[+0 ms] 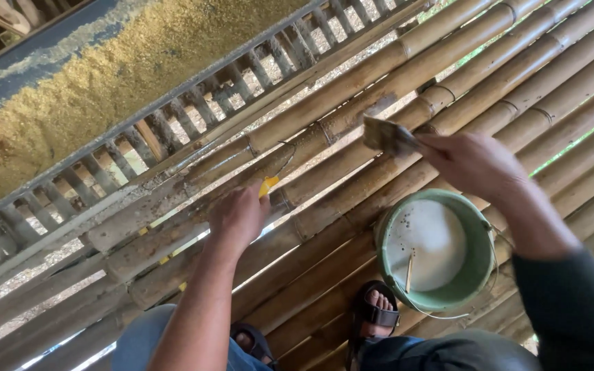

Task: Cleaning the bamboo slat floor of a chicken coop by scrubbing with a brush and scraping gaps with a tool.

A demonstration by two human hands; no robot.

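soft shaded daylight, bright gaps between poles, slight motion blur.

Both hands extended forward: left (pixel 237 216) pressed flat, right (pixel 472 163) gripping.

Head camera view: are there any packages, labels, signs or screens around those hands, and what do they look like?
No packages, labels, signs or screens show.
Nearest thing to a container: a round green bucket on the bamboo poles, below the right hand, holding whitish liquid and a thin stick.
Right hand: grips a flat, dirty brush against a pole.
Left hand: rests on a pole beside a small yellow piece.
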